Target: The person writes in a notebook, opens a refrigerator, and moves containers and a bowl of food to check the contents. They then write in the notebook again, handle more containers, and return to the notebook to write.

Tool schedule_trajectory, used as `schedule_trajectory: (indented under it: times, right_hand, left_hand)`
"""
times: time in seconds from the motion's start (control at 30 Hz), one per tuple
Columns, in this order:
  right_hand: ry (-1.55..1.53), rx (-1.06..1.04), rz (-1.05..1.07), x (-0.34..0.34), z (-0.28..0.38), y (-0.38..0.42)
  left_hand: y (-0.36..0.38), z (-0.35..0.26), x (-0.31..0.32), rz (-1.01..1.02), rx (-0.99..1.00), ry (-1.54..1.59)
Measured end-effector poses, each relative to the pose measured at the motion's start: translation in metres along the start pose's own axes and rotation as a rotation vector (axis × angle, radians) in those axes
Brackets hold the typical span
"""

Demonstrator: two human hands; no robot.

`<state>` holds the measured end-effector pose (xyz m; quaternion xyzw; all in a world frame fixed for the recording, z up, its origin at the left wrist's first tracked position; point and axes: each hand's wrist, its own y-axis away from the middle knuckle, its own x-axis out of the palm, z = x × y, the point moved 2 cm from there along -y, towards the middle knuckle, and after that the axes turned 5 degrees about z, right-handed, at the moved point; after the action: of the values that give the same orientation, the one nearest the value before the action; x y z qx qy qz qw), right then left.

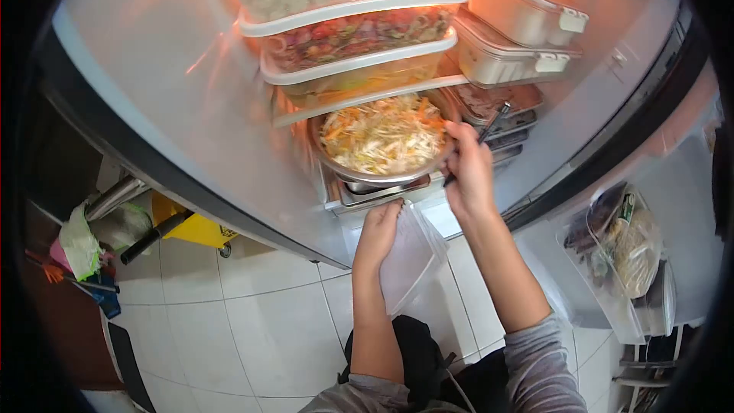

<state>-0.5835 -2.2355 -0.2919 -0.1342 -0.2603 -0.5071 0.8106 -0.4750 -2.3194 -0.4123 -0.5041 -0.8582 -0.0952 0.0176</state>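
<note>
A round metal bowl [380, 180] full of shredded white and orange vegetables [386, 134] sits on a low shelf inside an open refrigerator. My right hand [469, 172] is at the bowl's right rim, its fingers closed around a slim dark pen-like stick [495, 120] that crosses the hand and points up to the right. In front of the bowl, my left hand [380, 233] is closed on the edge of a translucent plastic piece [417, 256] with straight edges, which hangs down over the floor. Metal trays [382, 195] show beneath the bowl.
Stacked food containers [359, 61] with white rims stand on the glass shelf [367, 99] above the bowl. White-clipped boxes [527, 46] are stacked at right. The open door [688, 260] holds bagged food [631, 248]. A yellow wheeled bucket [180, 226] stands on the tiled floor at left.
</note>
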Motion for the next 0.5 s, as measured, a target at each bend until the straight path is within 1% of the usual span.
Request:
schedule_trajectory:
  times: [0.07,0.13,0.23,0.27,0.33,0.4,0.47,0.5]
  right_hand:
    - [0.027,-0.018,0.016,0.007,-0.008,-0.008]
    - [0.049,-0.046,0.028,0.012,-0.017,-0.018]
    - [0.197,-0.037,0.089,0.016,-0.019,-0.023]
    - [0.192,-0.04,0.083,0.011,-0.016,-0.021]
    - [0.277,0.158,0.213,-0.001,-0.01,-0.015]
    - [0.307,0.129,0.2,-0.021,-0.014,-0.009]
    - [0.29,0.059,0.15,-0.043,-0.011,-0.003]
    - [0.328,0.065,0.137,-0.052,-0.003,0.0]
  left_hand:
    - [-0.001,0.002,-0.003,0.041,-0.018,-0.05]
    - [-0.002,0.003,-0.002,-0.006,-0.006,-0.074]
    - [-0.002,0.003,0.0,-0.002,-0.004,-0.128]
    - [-0.002,0.003,0.001,0.008,0.0,-0.144]
    - [0.003,-0.011,0.007,-0.009,0.005,-0.205]
    - [0.006,-0.016,0.011,-0.015,0.099,-0.194]
    - [0.006,-0.013,0.014,-0.034,0.102,-0.164]
    - [0.007,-0.018,0.017,-0.058,0.111,-0.211]
